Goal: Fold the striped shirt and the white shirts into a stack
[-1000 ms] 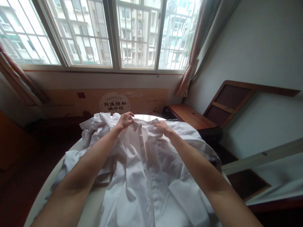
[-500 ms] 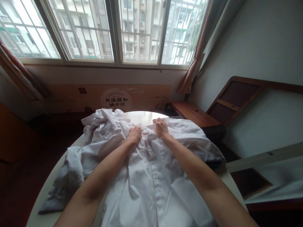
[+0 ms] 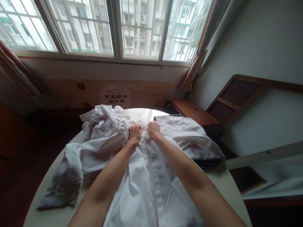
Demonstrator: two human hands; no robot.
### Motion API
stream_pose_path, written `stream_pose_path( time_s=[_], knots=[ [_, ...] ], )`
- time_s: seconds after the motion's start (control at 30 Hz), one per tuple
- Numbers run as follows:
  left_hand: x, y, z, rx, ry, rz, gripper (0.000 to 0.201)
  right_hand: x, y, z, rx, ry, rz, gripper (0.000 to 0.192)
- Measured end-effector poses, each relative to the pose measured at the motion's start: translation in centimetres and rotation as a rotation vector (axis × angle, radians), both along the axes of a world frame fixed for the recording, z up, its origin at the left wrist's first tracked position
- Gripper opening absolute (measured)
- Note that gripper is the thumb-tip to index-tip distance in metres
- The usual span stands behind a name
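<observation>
Two hands were closed on the white shirt at its far end: the left hand and right hand sat side by side, almost touching, fingers bunched into the cloth on either side of the button placket. The shirt was spread on the round surface, its long axis running from the hands back toward the body, equally near both.

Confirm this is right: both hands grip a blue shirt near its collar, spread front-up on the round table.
Not quite. The head view shows the shirt is white, not blue. The rest holds: left hand and right hand grip it near the collar on the round table.
</observation>
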State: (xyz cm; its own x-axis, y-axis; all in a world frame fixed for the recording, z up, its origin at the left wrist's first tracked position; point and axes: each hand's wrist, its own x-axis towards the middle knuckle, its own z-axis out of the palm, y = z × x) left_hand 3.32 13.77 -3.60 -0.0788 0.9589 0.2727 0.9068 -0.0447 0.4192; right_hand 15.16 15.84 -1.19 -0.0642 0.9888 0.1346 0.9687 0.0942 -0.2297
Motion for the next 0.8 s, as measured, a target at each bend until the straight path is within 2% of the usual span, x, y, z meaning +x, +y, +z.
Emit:
stream_pose_path(
  time_s=[0.1,0.3,0.47,0.57,0.8],
  knots=[
    [0.2,0.0,-0.2,0.006,0.017,0.017,0.014,0.7,-0.2,-0.1,0.037,0.142,-0.007,0.026],
    [0.3,0.2,-0.1,-0.011,-0.012,0.057,0.015,1.1,-0.9,-1.0,0.122,0.618,0.037,0.019],
    [0.2,0.3,0.1,-0.029,-0.028,0.08,0.018,1.2,-1.0,-2.4,0.117,0.771,0.097,0.018],
    [0.1,0.4,0.1,-0.049,-0.05,0.07,0.022,1.3,-1.1,-2.7,0.111,0.772,0.097,0.018],
    [0.0,0.8,-0.1,-0.063,-0.088,0.048,0.015,0.6,-1.8,-2.5,0.139,0.442,0.137,0.016]
  ],
)
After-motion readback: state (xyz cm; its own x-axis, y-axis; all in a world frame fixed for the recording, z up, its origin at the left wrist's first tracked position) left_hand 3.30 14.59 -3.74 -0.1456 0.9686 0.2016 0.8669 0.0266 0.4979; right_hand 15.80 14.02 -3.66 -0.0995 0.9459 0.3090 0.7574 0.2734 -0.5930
